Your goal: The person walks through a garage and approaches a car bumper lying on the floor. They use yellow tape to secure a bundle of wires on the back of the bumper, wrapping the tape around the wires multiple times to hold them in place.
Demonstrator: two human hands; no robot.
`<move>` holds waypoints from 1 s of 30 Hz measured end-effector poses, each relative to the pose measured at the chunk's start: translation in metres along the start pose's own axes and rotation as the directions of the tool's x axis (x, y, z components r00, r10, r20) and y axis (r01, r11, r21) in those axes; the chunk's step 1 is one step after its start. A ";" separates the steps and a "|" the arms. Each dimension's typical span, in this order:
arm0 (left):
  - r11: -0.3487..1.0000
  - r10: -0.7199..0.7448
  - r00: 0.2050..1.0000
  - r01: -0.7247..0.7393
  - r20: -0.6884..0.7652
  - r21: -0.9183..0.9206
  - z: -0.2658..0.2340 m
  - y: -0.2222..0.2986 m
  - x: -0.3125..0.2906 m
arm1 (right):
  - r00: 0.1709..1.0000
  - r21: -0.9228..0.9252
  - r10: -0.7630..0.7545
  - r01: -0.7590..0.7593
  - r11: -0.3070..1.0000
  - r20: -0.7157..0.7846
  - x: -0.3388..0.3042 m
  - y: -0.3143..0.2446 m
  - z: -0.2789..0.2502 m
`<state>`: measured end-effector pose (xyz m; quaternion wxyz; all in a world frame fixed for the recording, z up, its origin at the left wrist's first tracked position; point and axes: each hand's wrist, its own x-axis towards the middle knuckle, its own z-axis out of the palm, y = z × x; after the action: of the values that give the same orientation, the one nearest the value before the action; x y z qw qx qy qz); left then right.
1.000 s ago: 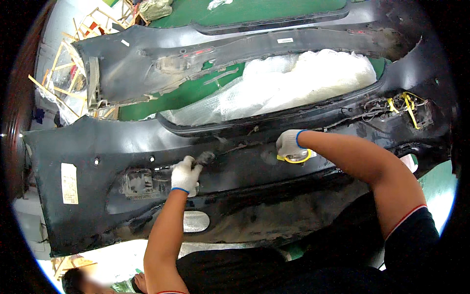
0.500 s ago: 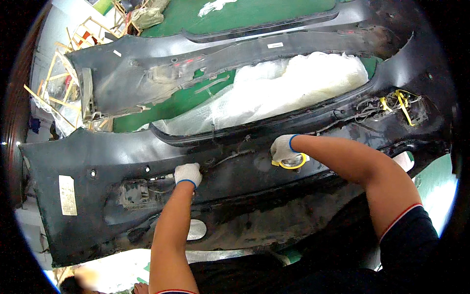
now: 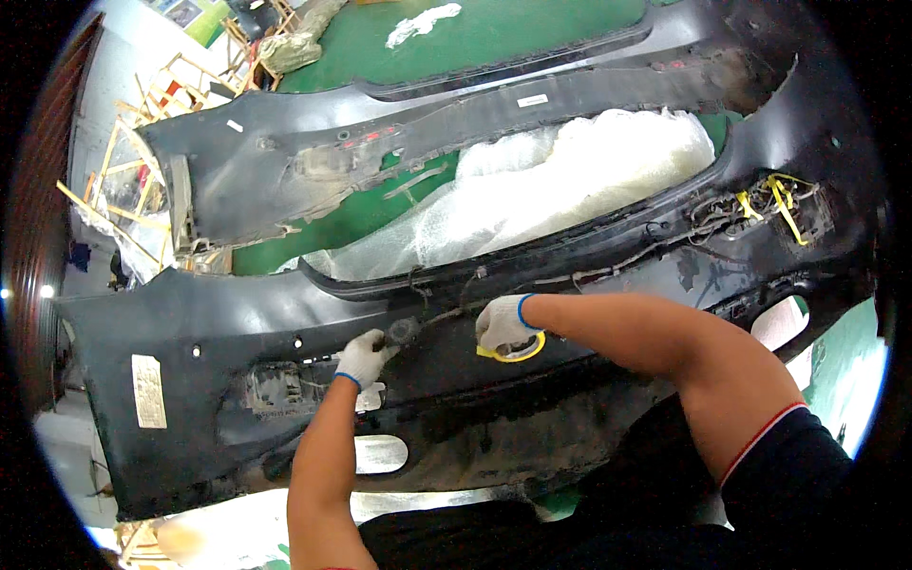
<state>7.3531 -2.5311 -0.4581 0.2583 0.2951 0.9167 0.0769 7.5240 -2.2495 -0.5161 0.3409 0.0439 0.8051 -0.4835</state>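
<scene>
A large black car bumper cover [image 3: 237, 318] lies in front of me with its inner side up. Along it runs a dark wiring harness [image 3: 594, 275]. My left hand [image 3: 364, 358], in a white knit glove with a blue cuff, is closed at the harness left of the middle; its fingertips partly hide what they pinch. Close by on the right, my right hand [image 3: 503, 323], gloved alike, grips a roll of yellow tape [image 3: 520, 359] just above the bumper surface. Yellow tape strips [image 3: 782, 198] hang on the harness at the right end.
A second black bumper cover [image 3: 228, 180] lies beyond. White bubble wrap [image 3: 608, 166] shows between the two, over a green floor [image 3: 328, 233]. Wooden frames [image 3: 119, 166] stand at the far left. A paper label [image 3: 148, 391] is stuck to the bumper's left end.
My right hand has moved left with the yellow tape roll, toward my left hand. The left hand's fingers have shifted from a fist to a looser pinch. The view has tilted slightly.
</scene>
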 end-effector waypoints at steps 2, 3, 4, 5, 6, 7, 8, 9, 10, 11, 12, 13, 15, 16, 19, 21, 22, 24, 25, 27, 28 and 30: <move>0.996 0.032 0.998 -0.036 -0.057 -0.079 -0.015 0.002 -0.009 | 1.000 0.000 -0.025 0.025 1.000 -0.010 0.005 -0.015 0.013; 0.991 0.037 0.997 -0.046 -0.066 -0.129 -0.019 0.003 -0.013 | 0.996 0.047 -0.083 0.084 0.995 -0.017 0.007 -0.022 0.020; 0.990 0.023 0.996 -0.035 -0.085 -0.137 -0.023 0.001 -0.018 | 0.992 0.063 -0.119 0.120 0.991 -0.031 0.009 -0.030 0.027; 0.945 0.049 0.993 -0.081 -0.107 -0.317 -0.019 0.001 -0.025 | 0.987 0.019 -0.155 0.156 0.988 -0.041 0.011 -0.038 0.034; 0.965 0.105 0.988 -0.129 -0.116 -0.229 -0.019 -0.002 -0.030 | 0.953 -0.090 -0.271 0.260 0.961 -0.134 0.011 -0.045 0.042; 0.949 0.104 0.990 -0.128 -0.096 -0.289 -0.015 -0.005 -0.036 | 0.957 -0.088 -0.274 0.266 0.960 -0.100 0.011 -0.050 0.045; 0.935 0.062 0.997 -0.070 -0.035 -0.347 -0.012 -0.008 -0.041 | 0.966 -0.098 -0.252 0.245 0.965 -0.064 0.011 -0.056 0.048; 0.954 0.164 0.982 -0.183 -0.095 -0.238 -0.008 -0.011 -0.044 | 0.972 -0.069 -0.228 0.224 0.972 -0.055 0.008 -0.059 0.048; 0.942 0.179 0.980 -0.197 -0.089 -0.271 -0.005 -0.013 -0.046 | 0.977 -0.041 -0.207 0.206 0.978 -0.042 0.005 -0.064 0.047; 0.933 0.203 0.975 -0.222 -0.094 -0.284 -0.002 -0.015 -0.047 | 0.986 -0.042 -0.161 0.160 0.986 -0.037 0.002 -0.069 0.044; 0.935 0.195 0.977 -0.211 -0.082 -0.285 -0.001 -0.017 -0.047 | 0.980 0.011 -0.196 0.196 0.981 0.014 -0.002 -0.074 0.039; 0.957 0.155 0.985 -0.169 -0.076 -0.237 0.001 -0.018 -0.047 | 0.978 0.039 -0.200 0.198 0.980 0.061 -0.008 -0.077 0.034; 0.978 0.116 0.991 -0.127 -0.072 -0.167 0.006 -0.021 -0.046 | 0.960 0.019 -0.277 0.277 0.961 0.025 -0.016 -0.084 0.025; 0.983 0.100 0.993 -0.109 -0.068 -0.146 0.010 -0.022 -0.045 | 0.948 0.153 -0.315 0.318 0.936 -0.043 -0.022 -0.083 0.018; 0.970 0.222 0.958 -0.235 -0.183 -0.055 0.020 -0.030 -0.045 | 0.962 0.452 -0.178 0.256 0.854 -0.208 -0.016 -0.085 -0.012; 0.951 0.307 0.923 -0.308 -0.233 0.034 0.024 -0.035 -0.043 | 0.967 0.567 -0.065 0.197 0.800 -0.244 -0.005 -0.083 -0.030; 0.934 0.356 0.904 -0.354 -0.237 0.052 0.025 -0.038 -0.042 | 0.969 0.461 -0.128 0.213 0.861 -0.210 0.001 -0.080 -0.034; 0.900 0.437 0.870 -0.421 -0.230 0.114 0.026 -0.042 -0.041 | 0.969 0.117 -0.168 0.191 0.975 -0.182 0.010 -0.076 -0.038; 0.878 0.478 0.850 -0.451 -0.220 0.162 0.027 -0.043 -0.042 | 0.993 0.586 -0.019 0.087 0.806 -0.120 0.023 -0.079 -0.028; 0.845 0.535 0.802 -0.515 -0.265 0.146 0.027 -0.044 -0.044 | 0.934 0.332 -0.304 0.351 0.875 -0.186 0.038 -0.086 -0.013; 0.839 0.544 0.797 -0.524 -0.262 0.147 0.027 -0.043 -0.046 | 0.991 0.672 -0.087 0.135 0.728 -0.105 0.048 -0.093 -0.005; 0.867 0.499 0.824 -0.479 -0.270 0.141 0.026 -0.042 -0.052 | 0.987 0.655 -0.147 0.154 0.740 -0.066 0.064 -0.109 0.007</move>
<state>7.3813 -2.5958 -0.4708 0.0791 0.5134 0.8407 0.1532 7.4351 -2.3294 -0.4739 0.2596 0.0985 0.5860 -0.7613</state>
